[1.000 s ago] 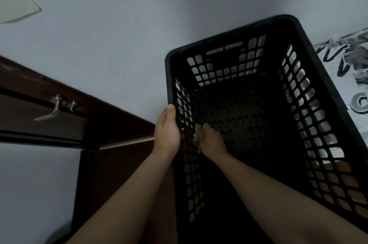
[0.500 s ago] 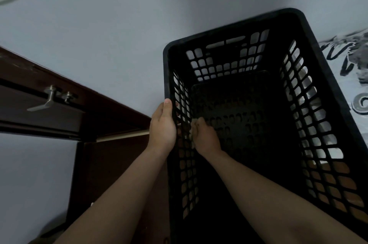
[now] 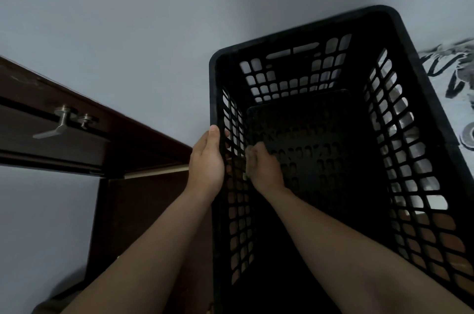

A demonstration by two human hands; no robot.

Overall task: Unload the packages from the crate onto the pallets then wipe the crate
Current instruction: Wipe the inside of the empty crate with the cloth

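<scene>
Hands apart: my left hand grips the black crate by its left wall, and my right hand clutches a pale cloth inside. Hard rubbing could snag it in the openings.

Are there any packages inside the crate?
No: the crate holds only the right hand, pressing a cloth against its side wall.

Pale grey surface all round, floor or wall hard to call.
Against it: black crate, printed sheet just past its right rim, dark wooden door at left.
</scene>
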